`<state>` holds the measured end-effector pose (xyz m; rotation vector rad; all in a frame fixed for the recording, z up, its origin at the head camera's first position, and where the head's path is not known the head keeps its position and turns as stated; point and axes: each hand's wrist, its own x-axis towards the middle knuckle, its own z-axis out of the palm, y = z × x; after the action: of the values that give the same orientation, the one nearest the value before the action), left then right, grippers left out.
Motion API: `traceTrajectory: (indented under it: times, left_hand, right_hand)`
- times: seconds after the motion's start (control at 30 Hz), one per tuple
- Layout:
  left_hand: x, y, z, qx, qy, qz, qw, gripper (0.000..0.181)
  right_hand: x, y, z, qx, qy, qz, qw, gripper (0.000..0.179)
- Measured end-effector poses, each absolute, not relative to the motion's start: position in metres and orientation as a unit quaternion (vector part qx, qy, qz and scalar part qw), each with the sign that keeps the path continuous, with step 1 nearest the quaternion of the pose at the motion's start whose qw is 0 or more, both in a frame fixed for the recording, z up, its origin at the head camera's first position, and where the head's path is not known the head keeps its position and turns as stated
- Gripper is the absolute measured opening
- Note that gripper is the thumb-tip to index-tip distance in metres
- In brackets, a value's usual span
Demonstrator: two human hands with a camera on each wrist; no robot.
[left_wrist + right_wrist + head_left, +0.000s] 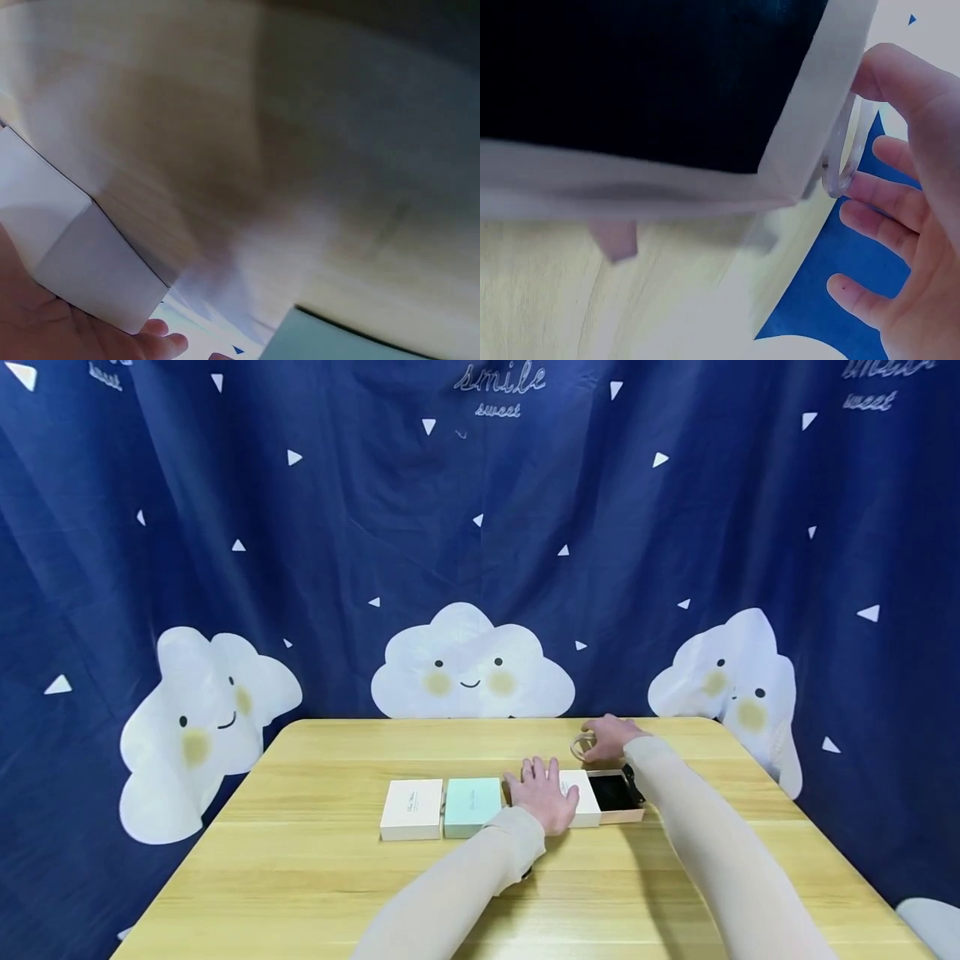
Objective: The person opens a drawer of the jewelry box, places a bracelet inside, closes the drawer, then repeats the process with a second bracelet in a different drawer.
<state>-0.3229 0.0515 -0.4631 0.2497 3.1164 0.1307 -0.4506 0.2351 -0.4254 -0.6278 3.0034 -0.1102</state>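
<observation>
My right hand (609, 737) pinches a pale, translucent bangle (844, 161) between thumb and fingers, behind the box at the right. Below it, a white sleeve box (583, 797) has its pinkish drawer (621, 817) pulled out to the right, showing a black lining (611, 792). Over the box's left part lies my left hand (542, 797), fingers straight and spread, thumb reaching across the top. That hand hides much of the white lid. In the left wrist view, the left palm and fingers (157, 343) lie against the white box (97, 262).
Left of my left hand, a mint-green box (471, 807) and a cream box (412, 810) stand side by side, both closed. All sit on a light wooden table (300, 877). A dark blue curtain (337, 568) with cloud prints hangs behind the table's far edge.
</observation>
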Motion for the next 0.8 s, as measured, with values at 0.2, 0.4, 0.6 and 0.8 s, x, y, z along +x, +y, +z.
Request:
traceTrajectory:
  times: [0.2,0.4,0.6,0.8]
  left_hand:
    - [-0.322,0.053,-0.461,0.082,0.996,0.044,0.009,0.073]
    - [-0.322,0.052,-0.464,0.083,0.995,0.053,0.012,0.073]
    - [-0.321,0.051,-0.463,0.087,0.994,0.059,0.013,0.072]
    - [-0.321,0.052,-0.463,0.090,0.994,0.058,0.008,0.072]
  right_hand:
    - [-0.445,0.242,-0.418,-0.211,0.977,-0.021,0.031,0.068]
    - [-0.431,0.246,-0.406,-0.201,0.979,-0.015,0.040,0.067]
    - [-0.419,0.252,-0.398,-0.208,0.978,-0.010,0.035,0.063]
    - [-0.412,0.261,-0.390,-0.219,0.975,-0.006,0.031,0.063]
